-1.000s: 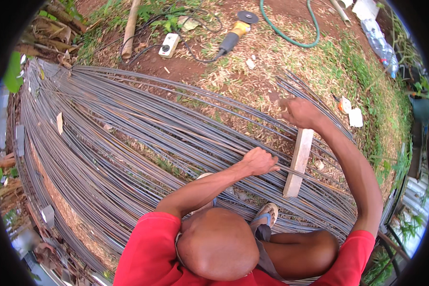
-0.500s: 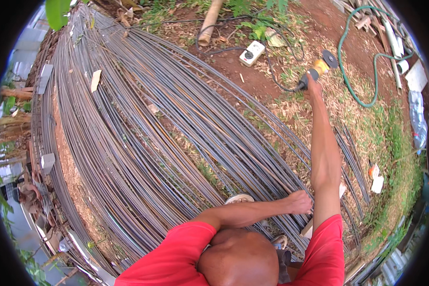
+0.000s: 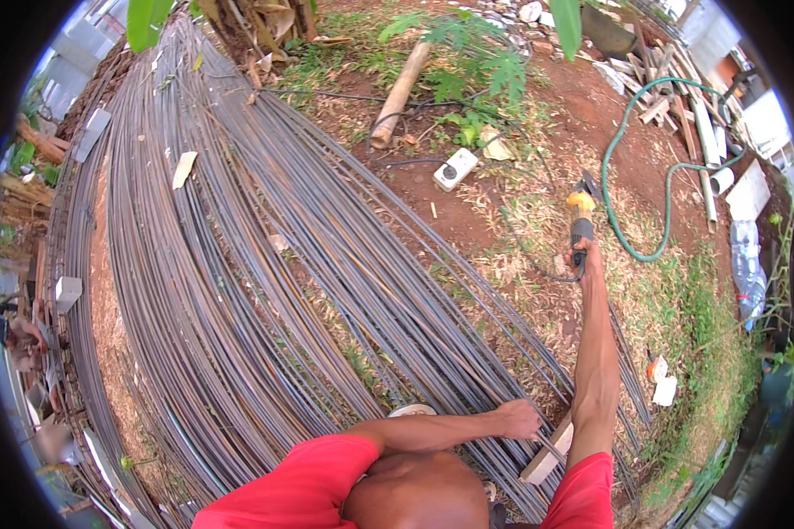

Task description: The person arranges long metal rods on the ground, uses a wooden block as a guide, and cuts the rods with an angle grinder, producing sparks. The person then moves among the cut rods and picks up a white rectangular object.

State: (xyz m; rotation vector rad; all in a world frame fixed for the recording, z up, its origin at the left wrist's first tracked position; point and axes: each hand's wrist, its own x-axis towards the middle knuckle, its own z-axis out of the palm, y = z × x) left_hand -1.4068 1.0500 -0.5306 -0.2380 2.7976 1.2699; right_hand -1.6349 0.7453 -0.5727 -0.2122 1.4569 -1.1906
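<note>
Holding the grinder (image 3: 581, 216) by its rear, long axis pointing far, your right hand (image 3: 586, 256) lies far right of your left hand (image 3: 516, 420), closed on the rods (image 3: 388, 273).

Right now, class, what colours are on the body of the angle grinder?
The angle grinder is yellow near its disc and dark grey behind; see the head view.

- "what lies right of the rod pile (image 3: 265, 220)?"
- "the socket (image 3: 456, 169), with the log (image 3: 401, 91) beyond it."
- "and the grinder (image 3: 581, 227)?"
- "right of the socket, left of the hose (image 3: 644, 258); bottle (image 3: 747, 273) farther right."
</note>
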